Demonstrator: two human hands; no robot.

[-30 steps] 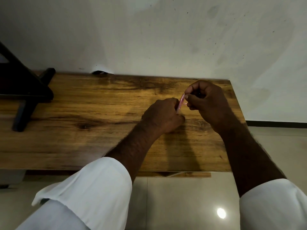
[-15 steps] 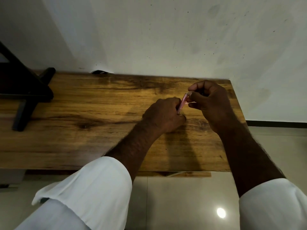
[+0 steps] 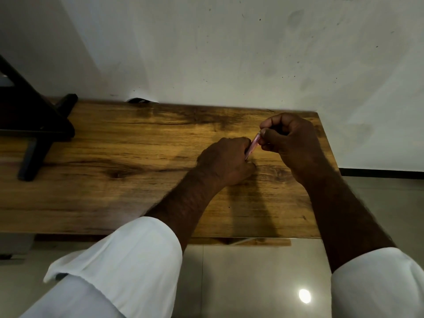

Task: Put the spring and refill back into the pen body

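pink strip [image 3: 252, 146] | both hands grip it as before, left hand [image 3: 226, 160] low, right hand [image 3: 290, 143] pinching top | near desk [image 3: 114, 191] right edge | barely shifted

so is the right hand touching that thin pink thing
Touching: the head view shows the right hand pinching the top end of the pink strip with thumb and forefinger.

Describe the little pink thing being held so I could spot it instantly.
Start at the wooden table and go to its far right end, where the left hand and right hand meet. Between them slants a thin pink strip, the only pink thing among browns.
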